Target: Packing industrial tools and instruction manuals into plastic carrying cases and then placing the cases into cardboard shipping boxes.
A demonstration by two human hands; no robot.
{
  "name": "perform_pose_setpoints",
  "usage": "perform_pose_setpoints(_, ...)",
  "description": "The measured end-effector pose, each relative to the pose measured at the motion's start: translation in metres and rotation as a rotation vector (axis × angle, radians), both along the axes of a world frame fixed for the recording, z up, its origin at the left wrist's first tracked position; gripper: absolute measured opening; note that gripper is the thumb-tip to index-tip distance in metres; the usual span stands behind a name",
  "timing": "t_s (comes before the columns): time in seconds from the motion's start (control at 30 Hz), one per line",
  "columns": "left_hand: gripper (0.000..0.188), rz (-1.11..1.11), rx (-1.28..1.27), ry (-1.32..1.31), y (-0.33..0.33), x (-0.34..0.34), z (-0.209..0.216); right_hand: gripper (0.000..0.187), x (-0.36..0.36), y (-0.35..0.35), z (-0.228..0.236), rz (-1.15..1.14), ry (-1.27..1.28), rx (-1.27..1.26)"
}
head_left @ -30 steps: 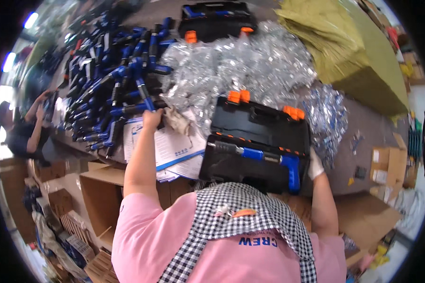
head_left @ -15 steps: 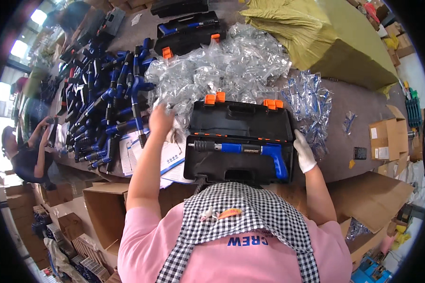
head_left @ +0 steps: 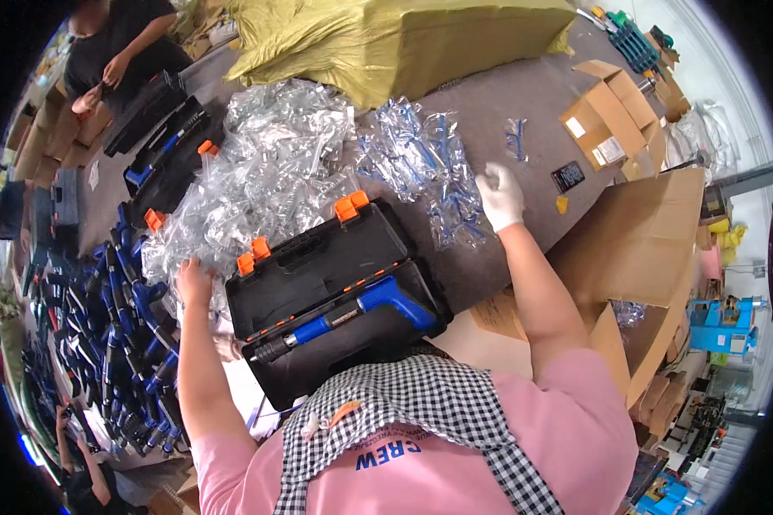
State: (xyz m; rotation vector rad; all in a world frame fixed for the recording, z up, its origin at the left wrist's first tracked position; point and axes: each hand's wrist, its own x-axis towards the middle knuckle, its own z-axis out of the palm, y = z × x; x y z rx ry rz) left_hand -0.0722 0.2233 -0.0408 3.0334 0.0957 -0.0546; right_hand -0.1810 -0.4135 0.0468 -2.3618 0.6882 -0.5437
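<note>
In head view, left of open blk case (head_left: 318,268) w/ blue tool (head_left: 345,313) inside: L hand (head_left: 195,281) at clear bags (head_left: 275,142), can't tell grip. Beyond case's right end: gloved R hand (head_left: 500,199) by blue-item pkts (head_left: 421,153), part-curled, hold unclear. Prob best: pinch single pkt.

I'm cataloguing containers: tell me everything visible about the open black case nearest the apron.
The case looks like black plastic, lid opened away from the apron, orange latches on its far edge and orange hinge marks. Lying askew before the person, it holds a blue-black tool in its base, handle rightward. Neither left hand nor right hand touches it; apron contact is unclear.
</note>
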Motion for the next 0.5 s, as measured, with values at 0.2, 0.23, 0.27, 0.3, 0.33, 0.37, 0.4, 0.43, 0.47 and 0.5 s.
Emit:
perform_pose_setpoints(0.2, 0.015, -0.011, -0.222, -0.283, 0.038, -0.02, -0.005, 0.07, 0.054, -0.038, -0.047, 0.309, 0.537, -0.048)
perform_pose_setpoints(0.23, 0.015, 0.042, -0.252, -0.411, 0.044, -0.031, 0.0, 0.065, 0.064, -0.03, -0.049, 0.281, 0.475, -0.04)
perform_pose_setpoints(0.27, 0.016, -0.015, -0.211, -0.524, 0.05, -0.04, 0.006, 0.055, 0.074, -0.022, -0.044, 0.183, 0.437, -0.161)
perform_pose_setpoints(0.3, 0.025, 0.116, -0.296, -0.52, 0.056, -0.06, 0.012, 0.049, 0.085, -0.012, -0.039, 0.18, 0.478, -0.187)
perform_pose_setpoints(0.33, 0.032, 0.157, -0.368, -0.492, 0.042, -0.052, 0.022, 0.043, 0.087, -0.04, -0.052, 0.208, 0.383, -0.172)
perform_pose_setpoints(0.37, 0.03, 0.148, -0.436, -0.518, 0.015, -0.06, 0.045, 0.035, 0.086, -0.049, -0.046, 0.342, 0.353, -0.074)
perform_pose_setpoints(0.4, 0.028, 0.165, -0.506, -0.448, 0.005, -0.065, 0.066, 0.031, 0.087, -0.064, -0.042, 0.307, 0.382, -0.237)
perform_pose_setpoints(0.43, 0.023, 0.2, -0.452, -0.493, -0.029, -0.082, 0.104, 0.041, 0.087, -0.068, -0.024, 0.29, 0.497, -0.165)
perform_pose_setpoints(0.47, 0.017, 0.174, -0.46, -0.598, -0.034, -0.098, 0.126, 0.04, 0.085, -0.059, -0.011, 0.175, 0.345, -0.139)
perform_pose_setpoints(0.5, 0.013, 0.117, -0.474, -0.684, -0.028, -0.103, 0.13, 0.04, 0.083, -0.071, -0.015, 0.195, 0.096, 0.07)
